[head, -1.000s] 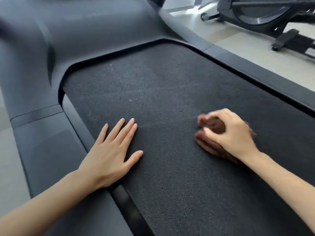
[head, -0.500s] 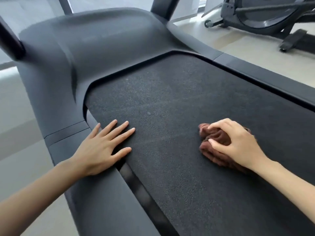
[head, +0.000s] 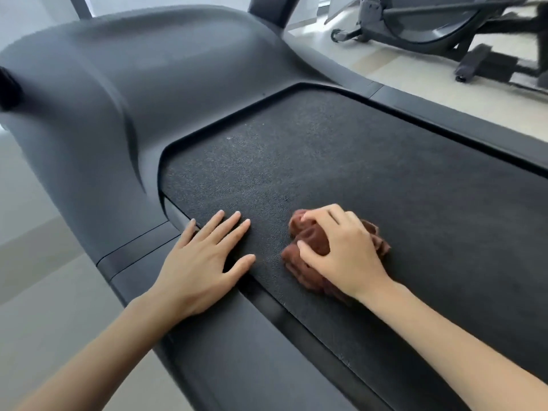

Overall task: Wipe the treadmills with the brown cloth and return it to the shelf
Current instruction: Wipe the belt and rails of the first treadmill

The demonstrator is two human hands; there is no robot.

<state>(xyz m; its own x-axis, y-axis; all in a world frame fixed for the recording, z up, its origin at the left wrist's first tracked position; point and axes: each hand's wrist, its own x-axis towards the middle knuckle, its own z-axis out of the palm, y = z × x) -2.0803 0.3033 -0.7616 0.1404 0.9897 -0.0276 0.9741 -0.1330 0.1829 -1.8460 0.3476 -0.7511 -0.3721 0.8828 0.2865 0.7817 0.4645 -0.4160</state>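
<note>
While your right hand (head: 344, 250) curls over the bunched brown cloth (head: 311, 241) and grips it against the treadmill belt (head: 370, 179), your left hand (head: 201, 259) lies flat beside it, fingers straight, palm across the belt's edge and side rail (head: 225, 351).
</note>
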